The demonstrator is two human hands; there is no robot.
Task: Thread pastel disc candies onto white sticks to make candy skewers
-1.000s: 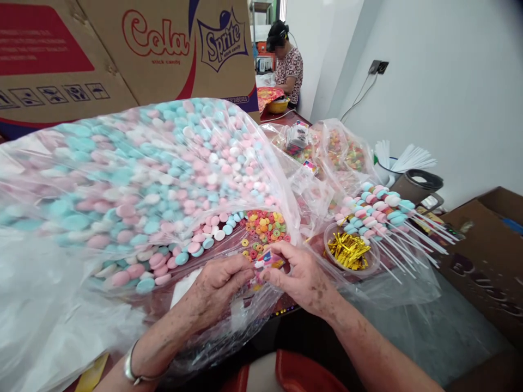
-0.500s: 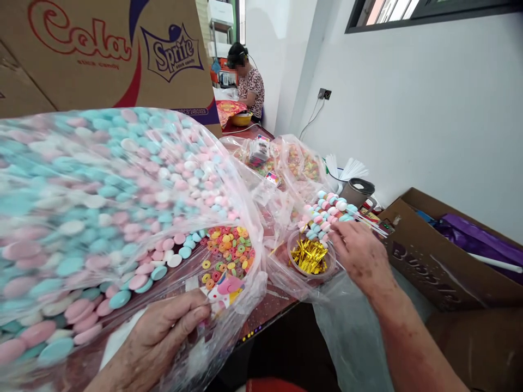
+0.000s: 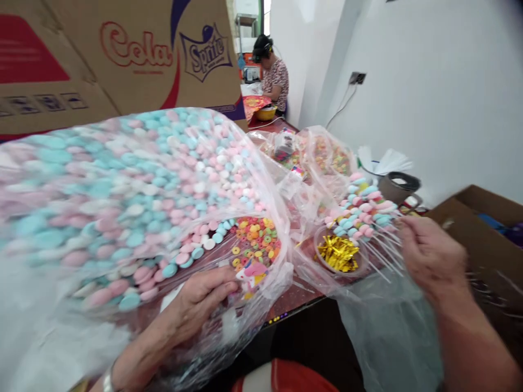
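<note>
My left hand [image 3: 204, 296] is closed on a small printed bag [image 3: 252, 273], pink, white and yellow, held at the mouth of a big clear bag of pink, blue and white marshmallow candies [image 3: 139, 185]. Beside it lie ring-shaped gummies [image 3: 257, 239] in several colours. My right hand [image 3: 433, 253] is closed at the stick end of a marshmallow skewer, at the edge of a pile of marshmallow skewers [image 3: 359, 209]. White sticks point from the pile towards me. Under the pile's near side stands a clear round tub of gold twist ties [image 3: 339, 253].
A large cardboard box [image 3: 139, 60] stands behind the candy bag. A grey mug [image 3: 398, 188] and white sticks [image 3: 394, 162] are beyond the skewers. An open carton [image 3: 474, 218] sits at right. Another person [image 3: 275, 79] sits at the far end. The table edge [image 3: 298, 307] is close to me.
My right hand has moved from the candy part of the skewers to their stick ends. My left hand still holds the printed bag. The whole view has shifted, with everything appearing further right.
</note>
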